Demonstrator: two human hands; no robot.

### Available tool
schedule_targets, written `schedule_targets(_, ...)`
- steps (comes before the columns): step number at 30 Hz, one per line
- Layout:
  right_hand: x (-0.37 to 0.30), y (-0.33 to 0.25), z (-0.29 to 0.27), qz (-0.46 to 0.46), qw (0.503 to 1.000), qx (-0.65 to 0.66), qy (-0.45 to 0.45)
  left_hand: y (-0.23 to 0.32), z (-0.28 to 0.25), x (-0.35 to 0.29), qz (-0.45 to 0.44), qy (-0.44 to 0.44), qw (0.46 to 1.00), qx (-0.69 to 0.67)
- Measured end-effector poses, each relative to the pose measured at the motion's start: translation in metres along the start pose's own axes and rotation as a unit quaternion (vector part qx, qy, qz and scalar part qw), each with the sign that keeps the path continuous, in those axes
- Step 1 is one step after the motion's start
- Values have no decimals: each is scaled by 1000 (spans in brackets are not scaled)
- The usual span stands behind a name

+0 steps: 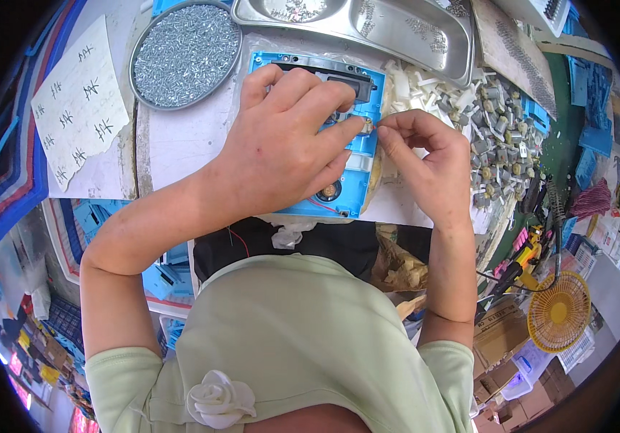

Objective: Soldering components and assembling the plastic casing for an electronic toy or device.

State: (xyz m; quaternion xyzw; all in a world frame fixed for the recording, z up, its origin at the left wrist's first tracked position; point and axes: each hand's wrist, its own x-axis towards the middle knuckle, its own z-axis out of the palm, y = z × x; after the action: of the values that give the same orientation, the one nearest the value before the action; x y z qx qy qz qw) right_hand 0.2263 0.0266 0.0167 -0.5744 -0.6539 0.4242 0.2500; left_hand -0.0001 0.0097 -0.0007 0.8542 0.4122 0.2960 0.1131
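A shallow blue plastic housing (357, 182) lies on the worktable in front of me, with a dark rectangular part, a round part and thin wires inside. My left hand (281, 137) is bent over it, holding it, and covers much of its middle and left side. The left index fingertip presses beside a small pale metallic part (366, 128) near the housing's right edge. From the right, my right hand (431, 162) reaches to the same spot. Its thumb and index finger are pinched together there; whatever is between them is too small to name.
A round dish (134, 68) full of small screws stands at the back left, beside a handwritten paper sheet (79, 101). A metal compartment tray (339, 27) with small parts is behind the housing. White plastic pieces (420, 90) and small motors (498, 137) are heaped at right.
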Motion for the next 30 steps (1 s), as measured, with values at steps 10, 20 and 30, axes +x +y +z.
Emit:
schedule_targets(10,2,7,6,-94,993,-61,39,1,1,6,0,-25,1000,17)
schedule_targets(20,1,5,8,-154,981,-107,57,1,1,9,-5,-32,999,3)
schedule_targets(30,1,6,2,-159,980,-110,45,0,1,9,-22,-26,999,-26)
